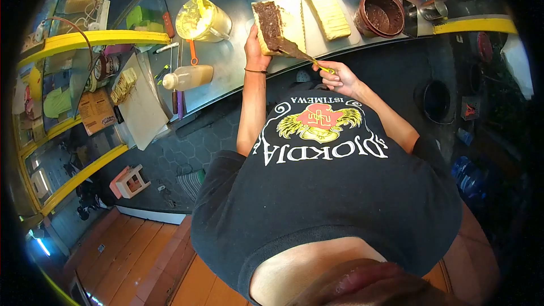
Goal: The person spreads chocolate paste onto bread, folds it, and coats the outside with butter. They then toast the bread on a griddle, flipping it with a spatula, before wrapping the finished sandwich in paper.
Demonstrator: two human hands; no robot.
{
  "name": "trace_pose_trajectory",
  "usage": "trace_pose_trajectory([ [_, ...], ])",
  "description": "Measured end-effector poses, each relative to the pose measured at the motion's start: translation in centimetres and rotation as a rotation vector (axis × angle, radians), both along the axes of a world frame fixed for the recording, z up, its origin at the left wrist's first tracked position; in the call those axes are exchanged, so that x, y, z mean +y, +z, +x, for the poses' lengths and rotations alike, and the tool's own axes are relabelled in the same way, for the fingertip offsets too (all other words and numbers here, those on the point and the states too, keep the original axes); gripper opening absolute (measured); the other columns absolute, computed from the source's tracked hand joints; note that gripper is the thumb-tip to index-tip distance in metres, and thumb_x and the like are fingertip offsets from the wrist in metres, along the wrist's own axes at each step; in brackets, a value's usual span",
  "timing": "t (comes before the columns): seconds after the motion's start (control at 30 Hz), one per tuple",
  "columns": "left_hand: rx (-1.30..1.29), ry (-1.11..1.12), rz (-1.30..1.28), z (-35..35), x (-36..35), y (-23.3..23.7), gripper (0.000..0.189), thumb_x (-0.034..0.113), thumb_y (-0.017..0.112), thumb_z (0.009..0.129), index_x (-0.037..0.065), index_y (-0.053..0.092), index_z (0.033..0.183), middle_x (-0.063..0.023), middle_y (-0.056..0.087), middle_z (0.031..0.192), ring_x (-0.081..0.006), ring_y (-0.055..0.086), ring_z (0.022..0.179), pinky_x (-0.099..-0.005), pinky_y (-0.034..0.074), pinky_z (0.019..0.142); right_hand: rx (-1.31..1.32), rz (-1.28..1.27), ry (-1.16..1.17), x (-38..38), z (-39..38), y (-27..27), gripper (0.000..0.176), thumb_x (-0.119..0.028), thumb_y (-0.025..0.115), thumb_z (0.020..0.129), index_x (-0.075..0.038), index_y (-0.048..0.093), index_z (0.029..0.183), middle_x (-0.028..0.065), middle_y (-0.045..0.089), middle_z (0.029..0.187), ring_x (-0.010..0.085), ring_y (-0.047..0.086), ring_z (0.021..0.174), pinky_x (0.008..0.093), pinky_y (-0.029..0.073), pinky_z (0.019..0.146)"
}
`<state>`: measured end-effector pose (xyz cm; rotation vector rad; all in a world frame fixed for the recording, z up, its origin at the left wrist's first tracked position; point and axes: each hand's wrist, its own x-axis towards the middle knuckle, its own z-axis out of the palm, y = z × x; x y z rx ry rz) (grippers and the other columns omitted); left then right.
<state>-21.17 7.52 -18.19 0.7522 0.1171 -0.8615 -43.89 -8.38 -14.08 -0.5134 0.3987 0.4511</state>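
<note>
Overall: bright, even light on the steel counter; dim toward the floor and the right side.
Source: seemingly overhead; a small blue-white lamp glows at lower left.
Glare: pale sheen on bare steel around the jug, toward the counter's far edge.
Shadows: soft and short; the black shirt swallows detail.
Focus: bread and spreading knife sharp near the counter's front edge; bottom of the view blurred.
Distortion: strong fisheye; yellow rails bow; corners black.

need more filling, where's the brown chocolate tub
Head view: the brown chocolate tub sits on the counter, right side, just right of the plain bread loaf.
</note>
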Motion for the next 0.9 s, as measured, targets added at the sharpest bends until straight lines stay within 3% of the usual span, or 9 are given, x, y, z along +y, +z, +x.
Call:
trace_pose_trajectory([
  [0.03,-0.004,0.000,0.003,-0.1,0.0,0.2,0.046,0.031,0.030,0.104,0.003,0.042,0.138,-0.0175,0.054,0.133,-0.0319,0.056,0.118,-0.0469,0.045,0.102,0.009,0.130,-0.033,-0.2,0.0,-0.2,0.026,-0.025,0.042,0.102,-0.004,0.056,0.100,-0.0088,0.031,0.047,0.0046,0.026,0.035,0.0232,0.034,0.046],
  [0.17,-0.096,-0.014,-0.121,-0.7,0.7,0.7,0.044,0.030,0.031,0.105,0.008,0.039,0.142,-0.0134,0.052,0.137,-0.0300,0.054,0.122,-0.0454,0.044,0.104,-0.115,0.028,-0.086,-1.5,1.1,0.7,0.026,-0.025,0.042,0.102,-0.004,0.056,0.102,-0.0093,0.029,0.048,0.0042,0.026,0.036,0.0234,0.034,0.047],
  [0.27,-0.074,-0.028,-0.177,-0.8,1.2,-0.1,0.044,0.029,0.031,0.105,0.009,0.037,0.144,-0.0130,0.050,0.138,-0.0295,0.052,0.124,-0.0456,0.043,0.105,-0.127,-0.500,-0.026,-3.2,3.5,2.5,0.026,-0.023,0.047,0.099,-0.003,0.062,0.093,-0.0073,0.033,0.050,0.0029,0.026,0.037,0.0243,0.038,0.044],
  [0.3,-0.078,-0.027,-0.165,-0.9,1.1,-0.3,0.044,0.029,0.031,0.105,0.009,0.037,0.144,-0.0131,0.050,0.139,-0.0296,0.052,0.124,-0.0457,0.043,0.105,-0.109,-0.652,0.036,-3.7,4.3,2.6,0.027,-0.023,0.049,0.097,-0.003,0.064,0.090,-0.0055,0.035,0.050,0.0046,0.032,0.038,0.0255,0.040,0.041],
  [0.33,-0.084,-0.024,-0.155,-0.8,1.1,-0.5,0.044,0.030,0.031,0.105,0.009,0.037,0.144,-0.0133,0.050,0.139,-0.0297,0.052,0.124,-0.0457,0.043,0.105,-0.113,-0.654,0.033,-4.0,4.9,2.8,0.027,-0.023,0.049,0.097,-0.003,0.064,0.090,-0.0055,0.035,0.050,0.0046,0.032,0.038,0.0255,0.040,0.041],
  [0.4,-0.091,-0.046,-0.172,-0.6,1.2,-0.5,0.044,0.030,0.031,0.105,0.009,0.037,0.144,-0.0135,0.050,0.139,-0.0300,0.052,0.124,-0.0458,0.044,0.105,-0.222,-1.258,0.023,-4.5,6.1,3.2,0.029,-0.026,0.051,0.095,-0.002,0.066,0.088,-0.0046,0.035,0.050,0.0075,0.039,0.039,0.0265,0.041,0.040],
  [0.53,-0.115,-0.030,-0.185,-0.9,1.0,0.2,0.044,0.030,0.032,0.105,0.007,0.039,0.142,-0.0145,0.052,0.136,-0.0304,0.054,0.121,-0.0456,0.045,0.103,-0.210,-1.108,-0.071,-5.6,8.7,3.6,0.029,-0.026,0.051,0.094,-0.002,0.066,0.086,-0.0046,0.033,0.050,0.0081,0.039,0.040,0.0272,0.041,0.040],
  [0.7,-0.005,-0.030,-0.213,0.1,1.3,-2.7,0.046,0.032,0.033,0.104,0.003,0.044,0.137,-0.0155,0.056,0.132,-0.0301,0.056,0.119,-0.0449,0.045,0.103,-0.019,-0.688,0.080,-5.8,6.8,2.4,0.027,-0.022,0.049,0.095,0.002,0.060,0.096,-0.0066,0.028,0.045,0.0067,0.026,0.033,0.0269,0.043,0.040],
  [0.9,0.082,-0.046,-0.227,-0.2,1.2,-2.2,0.046,0.032,0.033,0.104,0.002,0.047,0.136,-0.0147,0.056,0.132,-0.0297,0.057,0.118,-0.0446,0.045,0.102,0.042,-0.687,0.175,-4.8,1.8,5.2,0.029,-0.023,0.046,0.098,0.001,0.061,0.092,-0.0081,0.029,0.045,0.0045,0.025,0.032,0.0281,0.046,0.043],
])
